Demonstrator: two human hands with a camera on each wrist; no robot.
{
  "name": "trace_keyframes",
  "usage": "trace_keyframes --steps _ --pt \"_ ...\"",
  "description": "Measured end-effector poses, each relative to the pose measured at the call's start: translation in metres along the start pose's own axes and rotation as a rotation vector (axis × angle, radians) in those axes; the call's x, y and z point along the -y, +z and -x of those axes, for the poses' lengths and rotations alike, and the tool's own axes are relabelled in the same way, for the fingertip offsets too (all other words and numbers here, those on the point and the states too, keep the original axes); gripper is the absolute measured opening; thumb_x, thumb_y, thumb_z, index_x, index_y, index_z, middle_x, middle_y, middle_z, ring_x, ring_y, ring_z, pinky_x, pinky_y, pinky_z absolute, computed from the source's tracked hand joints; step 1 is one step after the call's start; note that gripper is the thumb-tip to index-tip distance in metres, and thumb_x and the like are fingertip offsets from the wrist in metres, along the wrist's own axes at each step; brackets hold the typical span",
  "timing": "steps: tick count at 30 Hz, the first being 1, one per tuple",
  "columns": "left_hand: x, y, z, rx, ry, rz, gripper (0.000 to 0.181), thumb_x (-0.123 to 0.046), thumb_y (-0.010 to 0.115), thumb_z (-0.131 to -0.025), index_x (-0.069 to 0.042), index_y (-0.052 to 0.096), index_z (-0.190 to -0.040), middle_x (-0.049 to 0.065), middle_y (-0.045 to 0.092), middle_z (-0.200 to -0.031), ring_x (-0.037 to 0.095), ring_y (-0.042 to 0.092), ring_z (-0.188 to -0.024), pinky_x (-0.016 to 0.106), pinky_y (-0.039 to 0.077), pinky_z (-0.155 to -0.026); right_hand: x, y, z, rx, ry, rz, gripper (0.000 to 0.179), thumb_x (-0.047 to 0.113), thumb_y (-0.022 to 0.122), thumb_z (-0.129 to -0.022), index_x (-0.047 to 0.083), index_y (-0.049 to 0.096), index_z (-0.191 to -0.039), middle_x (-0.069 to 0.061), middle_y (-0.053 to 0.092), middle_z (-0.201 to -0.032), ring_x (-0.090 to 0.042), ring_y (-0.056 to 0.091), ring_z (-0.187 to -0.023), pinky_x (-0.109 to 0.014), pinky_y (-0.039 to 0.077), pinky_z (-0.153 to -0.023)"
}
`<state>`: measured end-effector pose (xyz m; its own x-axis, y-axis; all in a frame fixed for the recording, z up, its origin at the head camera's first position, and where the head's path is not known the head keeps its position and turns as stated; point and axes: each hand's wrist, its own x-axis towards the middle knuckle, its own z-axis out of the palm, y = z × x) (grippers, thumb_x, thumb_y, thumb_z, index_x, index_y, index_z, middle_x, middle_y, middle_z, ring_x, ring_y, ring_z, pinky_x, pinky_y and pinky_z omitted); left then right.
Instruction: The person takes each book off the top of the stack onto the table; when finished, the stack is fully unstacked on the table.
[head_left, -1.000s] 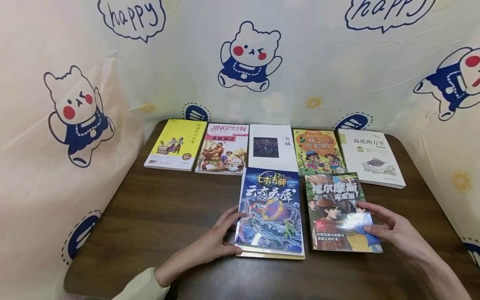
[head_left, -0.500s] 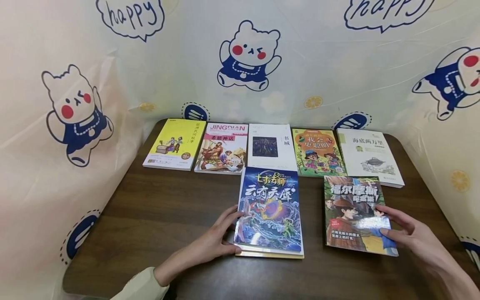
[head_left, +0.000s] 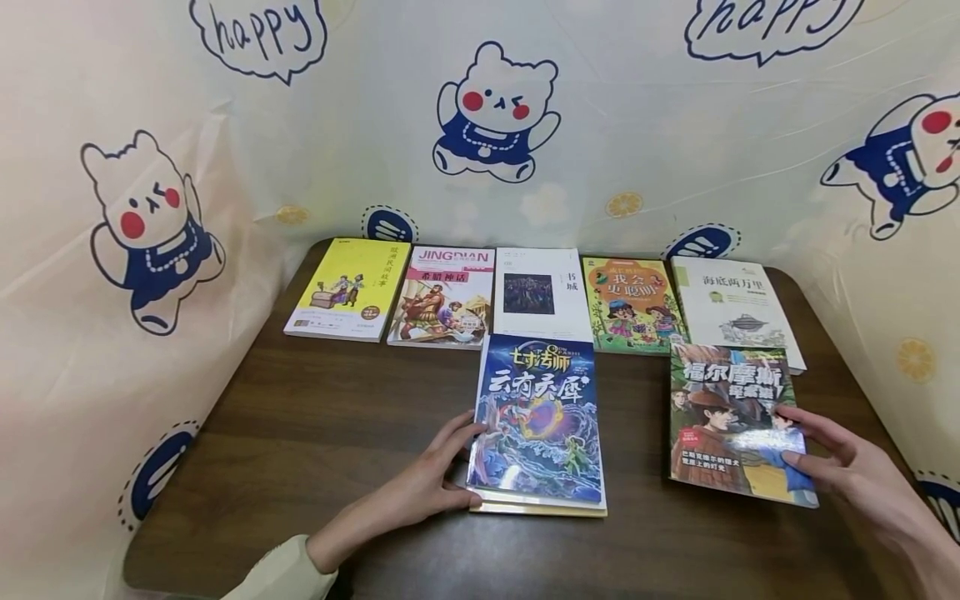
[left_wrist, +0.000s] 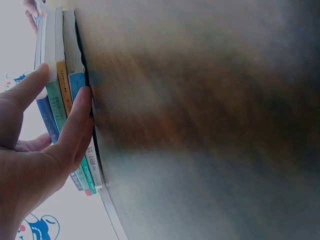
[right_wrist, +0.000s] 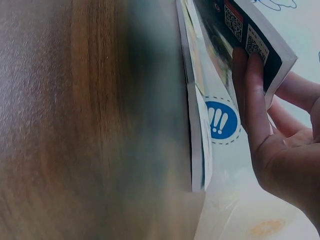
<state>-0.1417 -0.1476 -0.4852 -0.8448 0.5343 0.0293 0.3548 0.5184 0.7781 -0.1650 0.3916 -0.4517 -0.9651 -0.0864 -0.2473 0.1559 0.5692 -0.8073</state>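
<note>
My right hand (head_left: 855, 475) pinches a paperback book (head_left: 731, 417) with a detective picture on its cover. Thumb and fingers hold its right edge, and in the right wrist view fingers (right_wrist: 252, 100) lie against its back cover, near the printed codes. This book is raised off the table. My left hand (head_left: 423, 479) touches the left side of a stack of books (head_left: 540, 425), topped by a blue fantasy cover. In the left wrist view, its fingers (left_wrist: 75, 120) rest on the coloured spines (left_wrist: 62, 87).
Along the far edge of the brown table (head_left: 315, 433) lies a row of books: a yellow one (head_left: 348, 287), a pink-and-white one (head_left: 444, 296), a white one (head_left: 536, 292), an orange-and-green one (head_left: 633, 304) and another white one (head_left: 735, 300). A printed curtain (head_left: 360, 125) surrounds the table.
My right hand has carried the detective book rightward, away from the stack, and its top now overlaps the rightmost white book in view. My left hand and the stack have stayed in place.
</note>
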Motion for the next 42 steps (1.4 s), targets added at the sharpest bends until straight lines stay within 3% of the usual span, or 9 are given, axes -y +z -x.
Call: trace_keyframes --steps 7,11,14,18,22,27,33,37,42 --pt "0.0 -0.001 0.0 0.007 -0.016 0.008 0.084 -0.034 0.077 -0.081 -0.015 0.031 -0.149 0.019 0.015 -0.156 0.038 0.034 -0.134 0.052 0.042 -0.099 -0.007 0.0 0.002 0.009 0.058 0.002 0.064 0.03 0.059 -0.096 0.027 0.028 -0.153 -0.007 0.036 -0.128 -0.008 0.059 -0.086 -0.035 0.054 -0.066" --pt "-0.001 -0.001 -0.001 0.007 -0.015 0.009 0.084 -0.033 0.077 -0.081 -0.015 0.031 -0.149 0.018 0.015 -0.156 0.037 0.034 -0.134 0.051 0.042 -0.099 -0.012 -0.003 0.003 0.02 0.102 -0.011 0.064 0.033 0.058 -0.097 0.029 0.027 -0.152 -0.01 0.036 -0.126 -0.012 0.059 -0.082 -0.035 0.053 -0.065" --pt "-0.001 -0.001 -0.001 0.005 -0.011 0.009 0.084 -0.032 0.077 -0.081 -0.014 0.031 -0.149 0.018 0.015 -0.156 0.037 0.035 -0.134 0.051 0.042 -0.098 -0.018 -0.006 0.001 0.031 0.135 -0.067 0.063 0.032 0.058 -0.097 0.03 0.027 -0.152 0.007 0.045 -0.118 -0.016 0.061 -0.082 -0.036 0.054 -0.066" --pt "-0.001 -0.001 -0.001 0.007 -0.017 0.012 0.084 -0.032 0.077 -0.081 -0.015 0.031 -0.149 0.018 0.015 -0.156 0.035 0.035 -0.134 0.049 0.042 -0.098 -0.026 -0.008 -0.001 0.034 0.163 -0.095 0.06 0.032 0.058 -0.097 0.034 0.03 -0.15 0.026 0.042 -0.109 -0.016 0.061 -0.083 -0.037 0.055 -0.068" --pt "-0.001 -0.001 -0.001 0.011 -0.025 0.014 0.083 -0.032 0.077 -0.082 -0.016 0.031 -0.149 0.017 0.015 -0.156 0.035 0.034 -0.134 0.049 0.042 -0.099 -0.032 -0.011 -0.003 0.038 0.186 -0.119 0.057 0.032 0.059 -0.096 0.041 0.032 -0.146 0.023 0.042 -0.11 -0.014 0.061 -0.082 -0.036 0.054 -0.068" --pt "0.0 -0.001 -0.002 0.017 -0.031 0.019 0.083 -0.032 0.077 -0.082 -0.016 0.031 -0.149 0.017 0.015 -0.156 0.034 0.035 -0.134 0.047 0.043 -0.098 -0.035 -0.016 -0.004 0.051 0.183 -0.178 0.052 0.026 0.059 -0.097 0.043 0.037 -0.142 0.032 0.044 -0.104 -0.013 0.062 -0.084 -0.036 0.055 -0.07" --pt "0.0 -0.001 -0.002 0.018 -0.03 0.022 0.083 -0.032 0.077 -0.082 -0.016 0.031 -0.149 0.017 0.015 -0.156 0.033 0.036 -0.133 0.046 0.044 -0.098 -0.039 -0.019 -0.006 0.064 0.199 -0.184 0.054 0.029 0.061 -0.096 0.042 0.037 -0.143 0.031 0.048 -0.101 -0.015 0.064 -0.084 -0.038 0.056 -0.07" --pt "0.0 0.0 -0.002 0.018 -0.027 0.018 0.084 -0.033 0.077 -0.082 -0.016 0.03 -0.149 0.016 0.014 -0.157 0.033 0.036 -0.133 0.048 0.043 -0.099 -0.041 -0.022 -0.007 0.068 0.189 -0.171 0.057 0.029 0.061 -0.096 0.04 0.035 -0.146 0.032 0.042 -0.105 -0.015 0.063 -0.083 -0.038 0.055 -0.069" --pt "0.001 -0.001 -0.002 0.019 -0.032 0.025 0.084 -0.035 0.076 -0.082 -0.017 0.03 -0.15 0.015 0.013 -0.157 0.035 0.033 -0.135 0.051 0.041 -0.1 -0.042 -0.027 -0.01 0.075 0.189 -0.179 0.057 0.027 0.06 -0.096 0.042 0.036 -0.144 0.03 0.049 -0.103 -0.016 0.063 -0.081 -0.038 0.055 -0.067"
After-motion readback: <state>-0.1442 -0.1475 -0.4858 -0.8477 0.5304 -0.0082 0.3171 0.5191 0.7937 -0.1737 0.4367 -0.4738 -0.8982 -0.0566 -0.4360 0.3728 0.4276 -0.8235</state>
